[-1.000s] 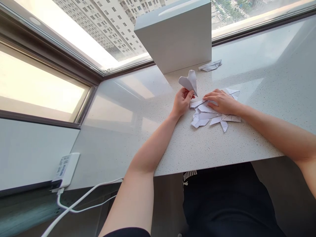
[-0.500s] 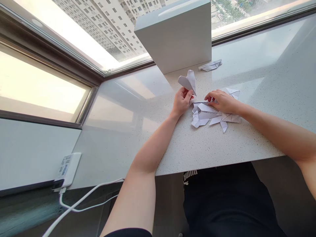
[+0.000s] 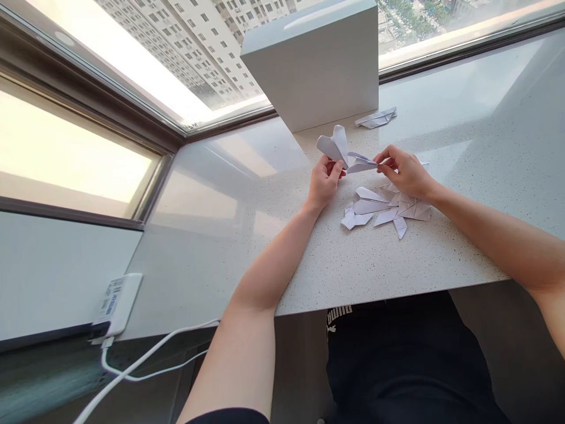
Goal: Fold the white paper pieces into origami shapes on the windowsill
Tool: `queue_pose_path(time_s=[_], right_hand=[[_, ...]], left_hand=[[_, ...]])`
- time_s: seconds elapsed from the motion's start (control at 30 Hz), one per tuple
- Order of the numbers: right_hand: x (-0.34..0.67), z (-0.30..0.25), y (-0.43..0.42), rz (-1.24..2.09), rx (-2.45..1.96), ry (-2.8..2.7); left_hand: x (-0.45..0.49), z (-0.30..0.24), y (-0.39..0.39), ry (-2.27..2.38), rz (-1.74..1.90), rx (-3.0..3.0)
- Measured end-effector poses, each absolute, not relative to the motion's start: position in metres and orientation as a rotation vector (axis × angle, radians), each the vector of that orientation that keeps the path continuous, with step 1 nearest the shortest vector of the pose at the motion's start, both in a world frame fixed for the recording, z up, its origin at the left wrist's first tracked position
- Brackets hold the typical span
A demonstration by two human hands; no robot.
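One flared paper piece [image 3: 332,145], one slim creased wedge [image 3: 362,165] — speckled countertop [image 3: 326,268] below.

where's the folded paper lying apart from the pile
In the head view, the lone folded paper lies right of centre, by the lower right corner of the white box, beyond the right hand.

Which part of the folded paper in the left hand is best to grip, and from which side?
Probably the narrow lower end of the folded paper, pinched from the near side, as the left hand does. The paper tapers toward that end, while its two wide flaps spread upward and away; gripping those could bend them.
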State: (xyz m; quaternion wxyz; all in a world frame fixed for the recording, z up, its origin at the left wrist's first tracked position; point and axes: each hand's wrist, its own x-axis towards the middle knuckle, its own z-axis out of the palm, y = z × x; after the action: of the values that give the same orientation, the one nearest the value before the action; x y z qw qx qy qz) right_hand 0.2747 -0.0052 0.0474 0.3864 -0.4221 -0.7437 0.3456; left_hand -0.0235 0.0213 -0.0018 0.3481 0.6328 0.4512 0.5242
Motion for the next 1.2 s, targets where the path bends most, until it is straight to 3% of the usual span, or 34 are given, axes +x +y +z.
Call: queue_pose_path(time_s=[0.33,0.53,0.9,1.2], right_hand=[[0.264,0.046,-0.01,1.125,-1.064,-1.709],[0.26,0.054,-0.014,0.93,-1.042,-1.843],[0.261,0.054,-0.018,0.904,-1.003,-1.993],[0.275,0.06,-0.016,0.732,-1.004,-2.285]], left_hand=[[-0.013,0.009,0.006,1.072,1.25,1.7],[-0.012,0.011,0.004,0.984,1.248,1.728],[-0.01,0.013,0.003,0.969,1.173,1.727],[-0.01,0.007,0.009,1.051,1.312,1.678]])
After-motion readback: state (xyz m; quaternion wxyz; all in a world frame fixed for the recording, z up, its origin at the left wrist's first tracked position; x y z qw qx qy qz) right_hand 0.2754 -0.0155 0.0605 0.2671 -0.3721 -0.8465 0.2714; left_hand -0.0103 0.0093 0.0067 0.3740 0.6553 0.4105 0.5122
